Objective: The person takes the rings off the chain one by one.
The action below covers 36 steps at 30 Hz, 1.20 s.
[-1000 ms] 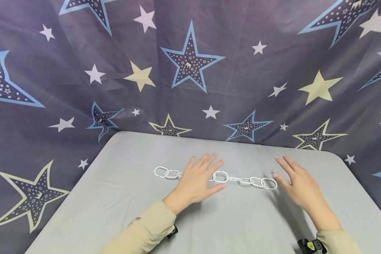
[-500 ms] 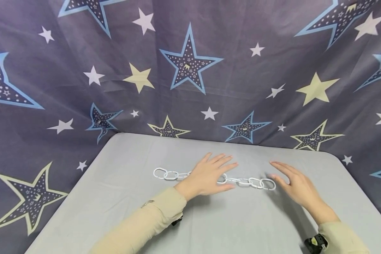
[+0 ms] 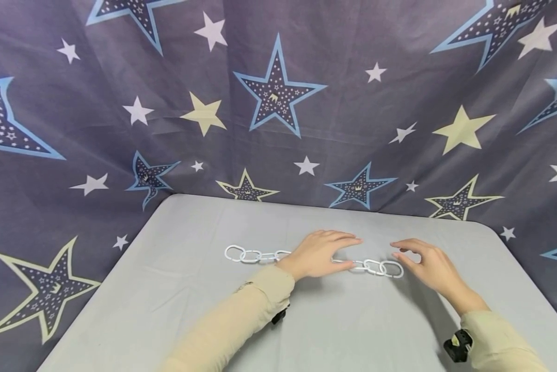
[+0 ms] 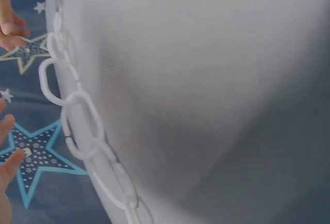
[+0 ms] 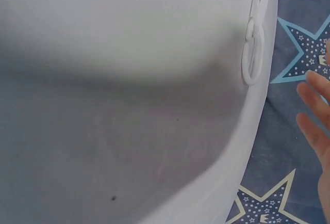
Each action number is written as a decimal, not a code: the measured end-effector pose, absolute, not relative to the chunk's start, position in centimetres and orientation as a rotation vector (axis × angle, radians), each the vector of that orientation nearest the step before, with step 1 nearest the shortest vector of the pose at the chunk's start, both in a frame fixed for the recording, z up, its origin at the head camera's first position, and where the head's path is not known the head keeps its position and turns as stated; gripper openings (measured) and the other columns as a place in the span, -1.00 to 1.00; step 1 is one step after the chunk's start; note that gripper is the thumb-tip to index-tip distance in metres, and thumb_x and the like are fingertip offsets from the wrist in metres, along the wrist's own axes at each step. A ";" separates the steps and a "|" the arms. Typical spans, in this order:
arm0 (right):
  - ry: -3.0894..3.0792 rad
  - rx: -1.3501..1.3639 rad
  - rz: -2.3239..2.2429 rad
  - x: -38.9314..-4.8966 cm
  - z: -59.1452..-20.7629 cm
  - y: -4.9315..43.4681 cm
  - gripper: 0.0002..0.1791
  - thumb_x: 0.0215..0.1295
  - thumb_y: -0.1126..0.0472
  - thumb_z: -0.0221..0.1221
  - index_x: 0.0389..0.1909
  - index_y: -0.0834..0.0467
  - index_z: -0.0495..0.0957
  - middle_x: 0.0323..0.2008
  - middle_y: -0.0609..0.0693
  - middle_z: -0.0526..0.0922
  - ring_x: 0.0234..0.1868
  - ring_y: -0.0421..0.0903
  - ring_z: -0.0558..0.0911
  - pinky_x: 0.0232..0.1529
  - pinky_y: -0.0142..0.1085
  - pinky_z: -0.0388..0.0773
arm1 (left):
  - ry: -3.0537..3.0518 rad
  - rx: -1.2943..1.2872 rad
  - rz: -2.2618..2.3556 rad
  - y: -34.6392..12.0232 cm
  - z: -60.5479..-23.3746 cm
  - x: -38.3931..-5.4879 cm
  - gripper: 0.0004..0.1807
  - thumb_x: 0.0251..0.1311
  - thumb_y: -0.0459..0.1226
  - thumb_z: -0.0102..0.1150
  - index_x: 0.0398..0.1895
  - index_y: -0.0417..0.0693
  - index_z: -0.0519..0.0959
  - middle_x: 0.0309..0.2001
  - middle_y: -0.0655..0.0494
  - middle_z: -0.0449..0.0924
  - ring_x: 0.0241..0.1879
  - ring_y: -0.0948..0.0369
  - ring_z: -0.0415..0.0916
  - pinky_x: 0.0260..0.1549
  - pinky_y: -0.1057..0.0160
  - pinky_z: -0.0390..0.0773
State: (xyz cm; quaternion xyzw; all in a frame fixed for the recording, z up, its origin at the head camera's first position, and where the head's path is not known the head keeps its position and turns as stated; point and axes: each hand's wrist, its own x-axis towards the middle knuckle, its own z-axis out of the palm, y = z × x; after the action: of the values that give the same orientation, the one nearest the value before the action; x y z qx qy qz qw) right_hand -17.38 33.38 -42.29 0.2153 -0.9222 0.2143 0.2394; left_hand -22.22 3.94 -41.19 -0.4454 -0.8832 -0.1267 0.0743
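A chain of white plastic links (image 3: 267,257) lies stretched sideways across the grey-covered table. My left hand (image 3: 322,253) hovers palm down over its middle, hiding several links; the fingers point right with the thumb apart, and nothing is held. Beyond the right part of the chain, my right hand (image 3: 429,263) is raised with fingers and thumb gently bent toward each other, holding nothing. Its fingertips sit close above the last link. In the left wrist view the links (image 4: 99,123) run down beside my left fingers (image 4: 9,167). The right wrist view shows the end link (image 5: 260,59).
The grey table (image 3: 166,289) has rounded far corners. A dark curtain (image 3: 343,103) printed with stars hangs behind it and at both sides. Black wrist devices (image 3: 458,345) sit at the beige sleeves (image 3: 241,315).
My left hand has moved right along the chain, uncovering links on its left, and its fingers have drawn together. My right fingers have bent closer to the thumb. The chain stays in place.
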 end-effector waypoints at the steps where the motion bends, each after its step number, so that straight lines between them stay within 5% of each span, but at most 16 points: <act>1: -2.526 0.592 0.595 -17.5 -42.4 33.4 -0.70 0.12 0.27 0.42 -0.08 0.06 0.72 -0.13 -0.03 0.74 -0.23 0.03 0.70 -0.24 -0.02 0.57 | -2.655 -1.333 -0.386 4.1 -41.3 -22.4 -0.35 0.36 0.26 -0.07 0.46 0.37 0.29 0.39 0.36 0.33 0.38 0.29 0.25 0.34 0.21 0.20; 10: -2.610 0.557 0.722 -18.6 -43.0 34.1 -0.72 0.11 0.30 0.43 -0.12 0.18 0.71 -0.24 0.03 0.75 -0.31 -0.02 0.69 -0.27 -0.06 0.62 | -2.721 -1.283 -0.397 5.7 -42.4 -23.4 -0.42 0.36 0.25 -0.03 0.38 0.37 0.40 0.28 0.39 0.45 0.28 0.31 0.37 0.20 0.26 0.37; 21: -2.750 0.458 0.972 -18.8 -44.4 34.3 -0.77 0.14 0.35 0.39 -0.16 0.28 0.70 -0.24 0.14 0.73 -0.34 -0.21 0.64 -0.31 -0.34 0.59 | -2.793 -1.197 -0.398 7.9 -43.2 -23.5 -0.53 0.29 0.20 0.12 0.23 0.42 0.53 0.10 0.42 0.57 0.08 0.36 0.51 -0.03 0.33 0.49; 36: -2.892 0.344 1.111 -19.6 -45.0 33.9 -0.79 0.17 0.28 0.38 -0.19 0.29 0.70 -0.44 -0.03 0.61 -0.44 -0.21 0.46 -0.46 -0.38 0.43 | -2.874 -1.148 -0.493 10.6 -43.8 -24.6 -0.69 0.30 0.06 0.21 0.08 0.38 0.65 -0.03 0.49 0.61 -0.01 0.44 0.53 -0.08 0.39 0.48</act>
State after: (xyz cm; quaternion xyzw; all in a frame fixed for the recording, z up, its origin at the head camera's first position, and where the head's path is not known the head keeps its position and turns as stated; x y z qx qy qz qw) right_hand -19.57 33.91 -45.02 0.1103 -0.9277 0.3566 0.0124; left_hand -24.60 10.56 -43.77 -0.3665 -0.9170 -0.1574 0.0039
